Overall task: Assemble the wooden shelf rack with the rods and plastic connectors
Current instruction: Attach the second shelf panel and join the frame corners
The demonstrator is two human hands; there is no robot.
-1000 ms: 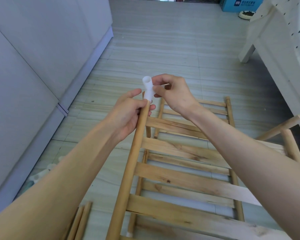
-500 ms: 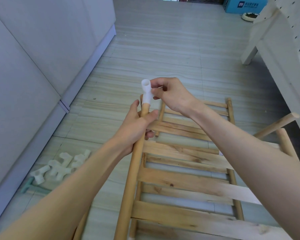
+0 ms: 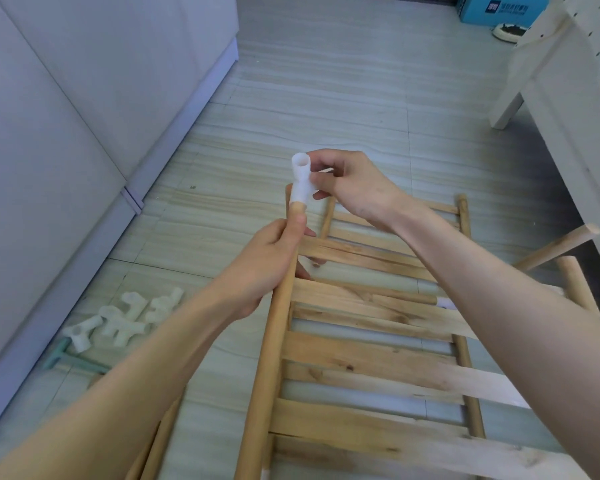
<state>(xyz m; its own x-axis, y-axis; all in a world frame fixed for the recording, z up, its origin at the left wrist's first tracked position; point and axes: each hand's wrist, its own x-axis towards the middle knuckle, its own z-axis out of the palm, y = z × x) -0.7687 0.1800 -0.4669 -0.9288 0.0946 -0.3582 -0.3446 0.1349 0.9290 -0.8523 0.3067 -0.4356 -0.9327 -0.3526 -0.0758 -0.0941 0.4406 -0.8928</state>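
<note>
Right, the person is seating a white plastic connector (image 3: 301, 183) onto the top end of a wooden rod (image 3: 272, 336): the right hand (image 3: 352, 188) is pinching the connector's side branch, the left hand (image 3: 269, 261) is wrapping round the rod just below it. Best to be pushing straight down the rod's axis with a slight twist, the left hand bracing, side branch turned toward the slatted shelf panels (image 3: 378, 341) lying on the floor. The connector looks translucent, T-shaped, open socket on top. Spare connectors (image 3: 125, 318) are sitting on the floor near the cabinet.
</note>
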